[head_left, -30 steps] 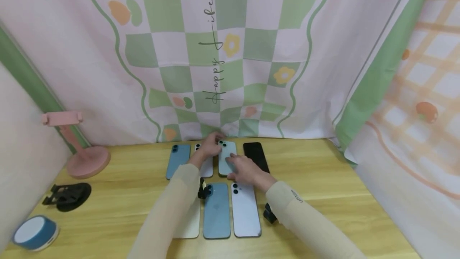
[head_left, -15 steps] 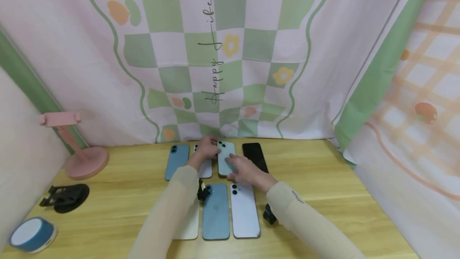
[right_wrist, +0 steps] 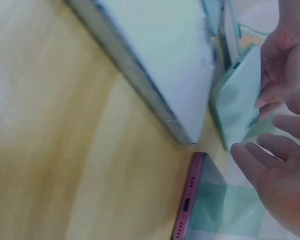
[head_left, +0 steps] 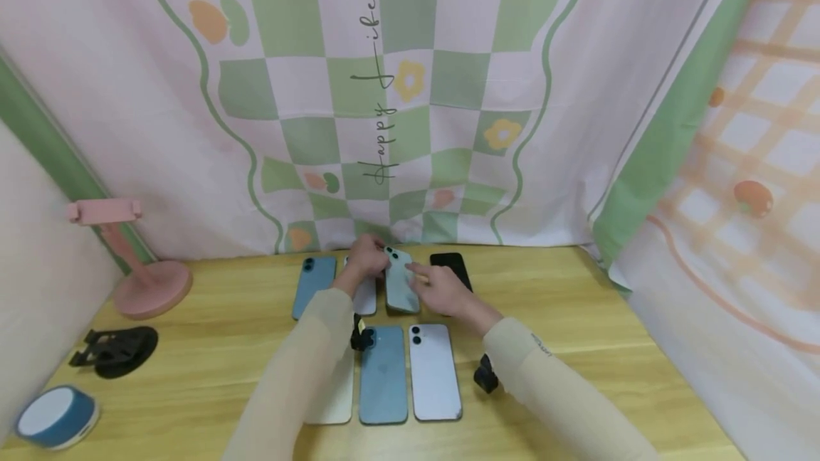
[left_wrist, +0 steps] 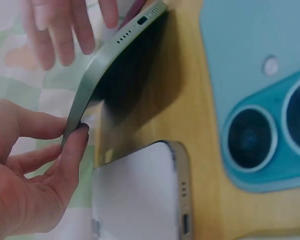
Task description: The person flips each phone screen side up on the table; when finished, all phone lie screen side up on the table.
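My left hand (head_left: pixel 368 258) pinches the camera end of a pale green phone (head_left: pixel 400 283) between thumb and fingers. The phone slants off the wooden table; its port end (left_wrist: pixel 142 20) is raised, and its dark screen faces down over a shadow. Beside its right edge, my right hand (head_left: pixel 442 292) has loosely extended fingers, clear of a grip in the right wrist view. A white phone (head_left: pixel 366 296) lies partly under my left wrist. To the right is a face-up black-screened phone (head_left: pixel 451 267), whose pinkish-red frame (right_wrist: pixel 191 192) shows in the right wrist view.
A blue phone (head_left: pixel 314 287) lies at the back left. In front are a cream phone (head_left: pixel 336 393), another blue phone (head_left: pixel 384 383) and a pale lavender phone (head_left: pixel 435 375). A pink stand (head_left: pixel 144 287), a black folding stand (head_left: pixel 122 351) and a blue-white round object (head_left: pixel 58 415) are left. A curtain (head_left: pixel 435 134) hangs behind.
The pale green phone lay flat and now tilts up, with its near end raised and turned slightly. My right hand has lifted from its lower part and shifted a little away and right.
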Action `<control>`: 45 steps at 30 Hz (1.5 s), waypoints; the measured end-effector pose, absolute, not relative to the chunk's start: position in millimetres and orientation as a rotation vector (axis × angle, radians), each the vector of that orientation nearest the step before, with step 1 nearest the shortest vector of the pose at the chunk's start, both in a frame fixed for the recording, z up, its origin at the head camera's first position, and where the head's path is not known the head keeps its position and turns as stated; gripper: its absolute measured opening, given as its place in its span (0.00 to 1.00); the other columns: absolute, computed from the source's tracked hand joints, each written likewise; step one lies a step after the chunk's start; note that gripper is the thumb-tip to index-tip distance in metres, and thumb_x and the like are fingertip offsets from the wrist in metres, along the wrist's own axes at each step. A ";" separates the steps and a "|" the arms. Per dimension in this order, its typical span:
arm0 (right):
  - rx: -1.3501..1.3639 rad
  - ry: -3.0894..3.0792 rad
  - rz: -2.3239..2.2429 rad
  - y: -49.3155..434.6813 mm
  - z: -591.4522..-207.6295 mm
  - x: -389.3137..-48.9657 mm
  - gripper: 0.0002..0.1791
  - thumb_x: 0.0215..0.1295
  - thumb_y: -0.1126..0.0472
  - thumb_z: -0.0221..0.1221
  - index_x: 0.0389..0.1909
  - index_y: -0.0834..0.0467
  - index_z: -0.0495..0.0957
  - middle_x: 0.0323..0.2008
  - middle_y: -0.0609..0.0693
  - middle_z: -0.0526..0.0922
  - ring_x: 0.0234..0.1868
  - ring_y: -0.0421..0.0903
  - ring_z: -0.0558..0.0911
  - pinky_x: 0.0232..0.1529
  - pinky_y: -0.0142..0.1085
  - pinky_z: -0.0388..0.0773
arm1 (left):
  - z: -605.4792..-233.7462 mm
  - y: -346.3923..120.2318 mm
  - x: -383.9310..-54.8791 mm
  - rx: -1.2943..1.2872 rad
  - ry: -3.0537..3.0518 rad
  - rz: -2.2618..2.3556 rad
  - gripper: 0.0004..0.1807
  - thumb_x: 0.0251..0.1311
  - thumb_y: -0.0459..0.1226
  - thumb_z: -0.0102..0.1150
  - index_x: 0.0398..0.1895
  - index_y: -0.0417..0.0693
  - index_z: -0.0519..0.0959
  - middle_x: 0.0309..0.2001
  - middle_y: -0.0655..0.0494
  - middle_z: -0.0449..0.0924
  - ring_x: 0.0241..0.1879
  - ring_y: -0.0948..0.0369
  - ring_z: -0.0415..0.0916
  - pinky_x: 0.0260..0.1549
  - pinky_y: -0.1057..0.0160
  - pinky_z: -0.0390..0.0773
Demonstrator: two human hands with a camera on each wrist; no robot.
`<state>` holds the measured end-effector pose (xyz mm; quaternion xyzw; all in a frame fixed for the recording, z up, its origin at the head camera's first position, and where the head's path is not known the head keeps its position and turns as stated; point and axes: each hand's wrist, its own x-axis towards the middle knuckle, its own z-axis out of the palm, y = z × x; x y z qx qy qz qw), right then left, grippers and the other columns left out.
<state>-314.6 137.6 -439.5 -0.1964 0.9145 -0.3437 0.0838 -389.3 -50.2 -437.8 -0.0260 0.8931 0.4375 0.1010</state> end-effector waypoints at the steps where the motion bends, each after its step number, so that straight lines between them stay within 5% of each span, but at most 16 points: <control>1: -0.543 2.721 -1.077 138.8 -436.7 -314.7 0.27 0.82 0.54 0.50 0.76 0.57 0.67 0.17 0.51 0.77 0.10 0.43 0.59 0.19 0.36 0.69 | -435.4 -49.2 -389.6 -0.065 2.663 1.268 0.30 0.53 0.25 0.58 0.64 0.37 0.78 0.59 0.40 0.83 0.46 0.49 0.87 0.31 0.63 0.88; 2: -0.518 2.732 -1.104 139.8 -434.7 -315.3 0.27 0.82 0.53 0.49 0.76 0.57 0.68 0.14 0.49 0.72 0.10 0.41 0.58 0.20 0.35 0.68 | -433.3 -48.0 -389.8 -0.054 2.692 1.237 0.29 0.53 0.26 0.58 0.62 0.36 0.79 0.59 0.40 0.83 0.44 0.50 0.87 0.29 0.64 0.87; 4: -0.462 2.741 -1.166 141.5 -431.0 -315.9 0.26 0.82 0.54 0.50 0.76 0.56 0.69 0.20 0.52 0.80 0.13 0.42 0.65 0.27 0.36 0.74 | -428.1 -45.3 -389.8 -0.016 2.746 1.155 0.23 0.54 0.27 0.57 0.56 0.35 0.82 0.54 0.40 0.86 0.38 0.51 0.87 0.25 0.65 0.84; 6: -0.415 2.729 -1.227 142.8 -428.2 -316.2 0.25 0.82 0.54 0.50 0.75 0.56 0.70 0.38 0.58 0.89 0.24 0.46 0.79 0.39 0.38 0.79 | -422.0 -42.4 -388.6 0.017 2.796 1.080 0.15 0.56 0.29 0.57 0.47 0.34 0.83 0.47 0.41 0.88 0.32 0.53 0.86 0.22 0.66 0.80; 8: -0.358 2.633 -1.324 143.5 -426.0 -315.4 0.26 0.82 0.55 0.49 0.75 0.56 0.69 0.60 0.62 0.85 0.45 0.54 0.87 0.50 0.42 0.84 | -416.6 -39.2 -386.8 0.037 2.833 1.011 0.10 0.58 0.31 0.58 0.41 0.36 0.82 0.40 0.43 0.87 0.28 0.54 0.83 0.21 0.66 0.77; 10: -0.284 2.475 -1.449 143.8 -424.2 -314.2 0.27 0.82 0.56 0.49 0.77 0.57 0.66 0.73 0.62 0.74 0.67 0.60 0.80 0.58 0.48 0.85 | -411.0 -36.4 -384.5 0.042 2.857 0.960 0.09 0.59 0.32 0.59 0.42 0.38 0.80 0.39 0.45 0.85 0.28 0.55 0.81 0.22 0.65 0.77; 13: -0.186 2.231 -1.610 144.5 -422.2 -313.0 0.28 0.83 0.57 0.47 0.79 0.58 0.61 0.80 0.62 0.62 0.77 0.64 0.68 0.65 0.54 0.81 | -403.4 -33.0 -381.1 0.045 2.890 0.912 0.18 0.58 0.31 0.62 0.53 0.39 0.77 0.45 0.44 0.83 0.30 0.54 0.81 0.24 0.64 0.80; 17: -0.124 2.066 -1.714 147.0 -421.6 -314.2 0.29 0.84 0.57 0.45 0.81 0.59 0.58 0.81 0.64 0.57 0.78 0.66 0.65 0.68 0.56 0.78 | -395.1 -28.9 -379.4 0.040 2.910 0.844 0.24 0.57 0.29 0.64 0.59 0.40 0.74 0.50 0.42 0.83 0.30 0.54 0.84 0.24 0.64 0.82; 23: -0.151 1.916 -1.773 152.1 -422.5 -313.9 0.32 0.86 0.53 0.39 0.83 0.60 0.49 0.82 0.67 0.52 0.80 0.68 0.61 0.71 0.57 0.75 | -389.5 -20.1 -377.6 0.050 2.904 0.753 0.06 0.59 0.31 0.64 0.39 0.40 0.80 0.36 0.48 0.86 0.22 0.59 0.83 0.20 0.67 0.80; 31: -0.085 1.943 -1.810 148.5 -426.3 -311.3 0.31 0.84 0.56 0.45 0.81 0.63 0.54 0.78 0.69 0.63 0.74 0.67 0.71 0.65 0.50 0.82 | -396.6 -23.8 -375.3 0.134 2.730 1.060 0.28 0.63 0.30 0.57 0.69 0.34 0.72 0.66 0.36 0.78 0.35 0.50 0.90 0.44 0.55 0.90; 41: -0.001 2.094 -1.806 134.2 -424.5 -307.6 0.27 0.79 0.62 0.52 0.75 0.64 0.66 0.69 0.69 0.73 0.63 0.64 0.82 0.57 0.44 0.87 | -405.6 -24.2 -373.5 0.194 2.732 1.174 0.25 0.67 0.32 0.61 0.66 0.34 0.73 0.64 0.36 0.78 0.46 0.46 0.87 0.46 0.54 0.89; 45: -0.004 2.175 -1.774 130.6 -427.4 -308.9 0.27 0.75 0.63 0.57 0.72 0.66 0.70 0.64 0.70 0.77 0.56 0.61 0.87 0.52 0.44 0.88 | -407.6 -18.7 -374.2 0.197 2.773 1.112 0.26 0.68 0.36 0.63 0.68 0.38 0.74 0.61 0.38 0.83 0.40 0.50 0.90 0.43 0.59 0.89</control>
